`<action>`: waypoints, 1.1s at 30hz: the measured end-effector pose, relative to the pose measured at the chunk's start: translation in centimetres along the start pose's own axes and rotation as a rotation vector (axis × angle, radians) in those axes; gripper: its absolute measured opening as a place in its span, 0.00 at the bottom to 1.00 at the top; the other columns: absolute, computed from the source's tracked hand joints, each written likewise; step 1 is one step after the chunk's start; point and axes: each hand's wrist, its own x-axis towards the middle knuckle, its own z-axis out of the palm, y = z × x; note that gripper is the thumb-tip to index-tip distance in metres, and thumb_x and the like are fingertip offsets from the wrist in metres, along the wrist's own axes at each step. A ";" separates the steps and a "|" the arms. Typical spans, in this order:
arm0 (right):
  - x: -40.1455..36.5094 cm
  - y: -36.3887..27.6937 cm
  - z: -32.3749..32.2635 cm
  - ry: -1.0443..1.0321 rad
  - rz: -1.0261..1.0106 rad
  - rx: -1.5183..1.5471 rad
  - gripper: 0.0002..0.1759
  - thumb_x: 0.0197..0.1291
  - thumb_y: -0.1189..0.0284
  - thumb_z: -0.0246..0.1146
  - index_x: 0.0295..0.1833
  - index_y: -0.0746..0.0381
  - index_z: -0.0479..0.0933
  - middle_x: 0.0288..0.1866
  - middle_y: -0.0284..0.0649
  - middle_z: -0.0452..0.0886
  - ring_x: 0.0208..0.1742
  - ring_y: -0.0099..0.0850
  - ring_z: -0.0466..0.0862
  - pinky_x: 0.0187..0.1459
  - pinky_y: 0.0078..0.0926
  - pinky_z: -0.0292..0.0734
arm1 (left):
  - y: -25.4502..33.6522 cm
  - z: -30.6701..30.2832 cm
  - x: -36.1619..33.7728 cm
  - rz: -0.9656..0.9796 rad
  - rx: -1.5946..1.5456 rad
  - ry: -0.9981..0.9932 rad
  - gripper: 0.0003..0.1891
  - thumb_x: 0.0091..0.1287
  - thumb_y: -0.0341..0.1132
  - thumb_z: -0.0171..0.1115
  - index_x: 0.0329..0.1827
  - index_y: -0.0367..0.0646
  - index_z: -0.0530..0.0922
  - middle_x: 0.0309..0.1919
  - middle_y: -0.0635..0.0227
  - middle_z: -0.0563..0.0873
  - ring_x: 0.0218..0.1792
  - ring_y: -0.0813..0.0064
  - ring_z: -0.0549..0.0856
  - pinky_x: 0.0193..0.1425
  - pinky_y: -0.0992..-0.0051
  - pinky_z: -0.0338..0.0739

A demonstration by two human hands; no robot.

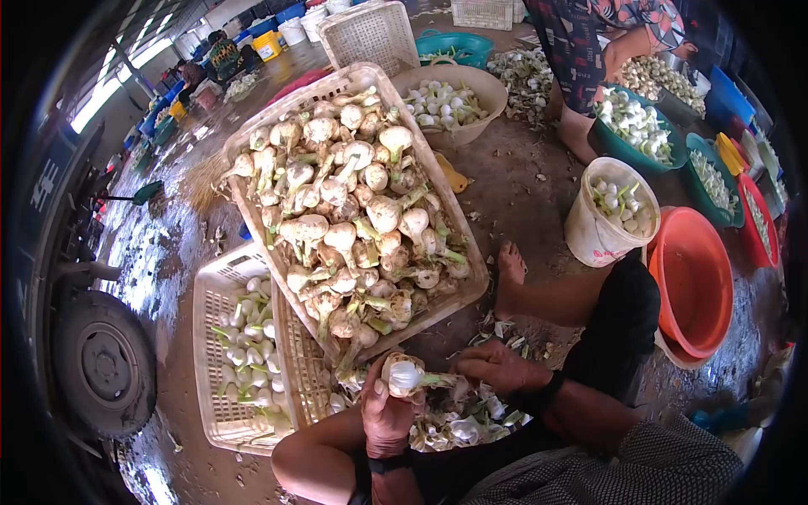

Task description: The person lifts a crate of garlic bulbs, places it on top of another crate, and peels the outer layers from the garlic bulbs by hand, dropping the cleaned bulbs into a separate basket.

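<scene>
My left hand [389,421] is wrapped round a garlic bulb [404,375], whose bared side is white with faint streaks. Its stalk [439,380] points right, with papery brownish skin at the end. At that end is my right hand [505,368], fingers closed in a pinch; what they hold is hidden. Just beyond my hands, a tilted crate [471,290] is heaped with unpeeled garlic bulbs [341,240], dirt-stained, with cut stalks. Beneath my hands lies a pile of garlic peelings [459,427].
Left of my knee, a lower crate [202,370] holds peeled white garlic. A white bucket [581,219], an orange-red basin [715,286] and a green basin [610,145] stand right. Another person's leg [576,130] is near. A vehicle wheel [105,362] stands left.
</scene>
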 end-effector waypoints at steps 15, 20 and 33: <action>-0.5 -2.4 -0.2 -0.097 -0.279 -0.348 0.11 0.68 0.70 0.59 0.46 0.66 0.78 0.28 0.42 0.81 0.30 0.27 0.81 0.35 0.29 0.76 | -0.8 0.3 0.3 -0.125 0.135 -0.022 0.38 0.60 0.51 0.70 0.64 0.30 0.70 0.50 0.56 0.84 0.46 0.67 0.85 0.38 0.73 0.80; -0.5 -2.7 0.2 -0.099 -0.301 -0.325 0.13 0.68 0.67 0.62 0.47 0.67 0.79 0.32 0.43 0.82 0.36 0.31 0.84 0.39 0.30 0.76 | -0.7 0.0 0.3 -0.153 0.143 -0.016 0.37 0.62 0.51 0.69 0.64 0.29 0.70 0.50 0.56 0.84 0.46 0.68 0.85 0.39 0.72 0.81; -1.2 -3.6 0.5 -0.224 -0.070 0.071 0.15 0.74 0.63 0.57 0.38 0.65 0.76 0.22 0.27 0.71 0.24 0.16 0.71 0.25 0.19 0.65 | -1.4 0.2 0.3 -0.134 0.051 -0.071 0.40 0.63 0.56 0.67 0.66 0.29 0.69 0.52 0.56 0.82 0.50 0.65 0.84 0.45 0.68 0.82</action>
